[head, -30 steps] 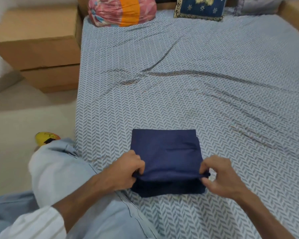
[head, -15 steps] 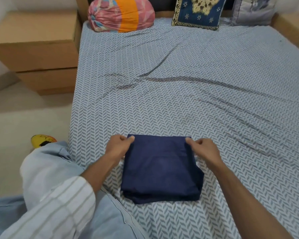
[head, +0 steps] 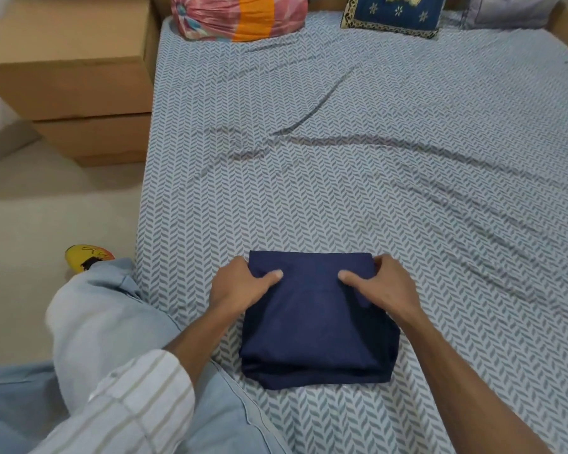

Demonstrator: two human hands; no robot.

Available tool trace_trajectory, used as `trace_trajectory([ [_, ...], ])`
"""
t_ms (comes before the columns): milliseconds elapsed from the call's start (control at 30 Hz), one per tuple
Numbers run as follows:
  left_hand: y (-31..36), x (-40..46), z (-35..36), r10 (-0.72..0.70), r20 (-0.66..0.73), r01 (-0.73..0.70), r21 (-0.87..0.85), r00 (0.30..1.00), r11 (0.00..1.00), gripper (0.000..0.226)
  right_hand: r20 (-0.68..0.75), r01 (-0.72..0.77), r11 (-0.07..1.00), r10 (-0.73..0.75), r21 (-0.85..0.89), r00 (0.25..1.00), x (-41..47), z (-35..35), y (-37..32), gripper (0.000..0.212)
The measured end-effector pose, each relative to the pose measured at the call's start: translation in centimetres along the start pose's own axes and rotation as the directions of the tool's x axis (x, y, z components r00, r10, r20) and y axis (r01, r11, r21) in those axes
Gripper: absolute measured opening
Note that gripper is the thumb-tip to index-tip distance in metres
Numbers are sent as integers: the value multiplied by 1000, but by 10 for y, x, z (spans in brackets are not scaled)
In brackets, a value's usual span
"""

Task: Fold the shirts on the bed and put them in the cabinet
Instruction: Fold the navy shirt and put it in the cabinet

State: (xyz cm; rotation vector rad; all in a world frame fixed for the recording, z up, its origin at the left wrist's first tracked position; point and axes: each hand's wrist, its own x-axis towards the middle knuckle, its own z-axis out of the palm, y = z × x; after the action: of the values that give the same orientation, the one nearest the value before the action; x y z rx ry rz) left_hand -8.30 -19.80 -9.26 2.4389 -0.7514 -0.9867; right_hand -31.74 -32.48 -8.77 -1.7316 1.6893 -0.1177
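With the left hand [head: 240, 286] and right hand [head: 382, 286] each pinching a far corner of the folded navy shirt [head: 315, 326] lying between them, uneven lifting may unfold its stacked layers.

My bed [head: 358, 191] wore a wrinkled herringbone sheet; on it lay the folded navy shirt [head: 315, 322], two pillows [head: 236, 14] and a blue cushion [head: 394, 11].

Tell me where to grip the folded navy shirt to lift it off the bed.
Grip the folded navy shirt at its left and right side edges, fingers slid underneath, thumbs on top. Its stacked layers look loose, so support from below probably keeps the fold together. Left hand and right hand already grip its far corners.
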Motion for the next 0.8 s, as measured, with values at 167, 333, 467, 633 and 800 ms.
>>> trace_trajectory([
  [167, -11, 0, -4, -53, 266, 90, -130, 963, 987, 37, 270, -124, 979, 77, 160, 960, -16, -1, 14, 31],
  [333, -9, -12, -16, 64, 390, 136, -464, 919, 875, 40, 411, -201, 933, 64, 298, 909, -19, -14, 7, 36],
  [467, -1, -9, -48, 199, 291, 61, -690, 936, 722, 42, 381, -38, 873, -173, 487, 908, -14, -40, -26, 45],
  [633, 29, 9, -107, 322, 65, -187, -698, 945, 691, 47, 194, 197, 794, -366, 575, 910, -1, -64, -82, 45],
  [800, 24, 17, -129, 404, -30, -366, -487, 914, 793, 40, 33, 339, 856, -381, 390, 924, 6, -43, -92, 32],
])
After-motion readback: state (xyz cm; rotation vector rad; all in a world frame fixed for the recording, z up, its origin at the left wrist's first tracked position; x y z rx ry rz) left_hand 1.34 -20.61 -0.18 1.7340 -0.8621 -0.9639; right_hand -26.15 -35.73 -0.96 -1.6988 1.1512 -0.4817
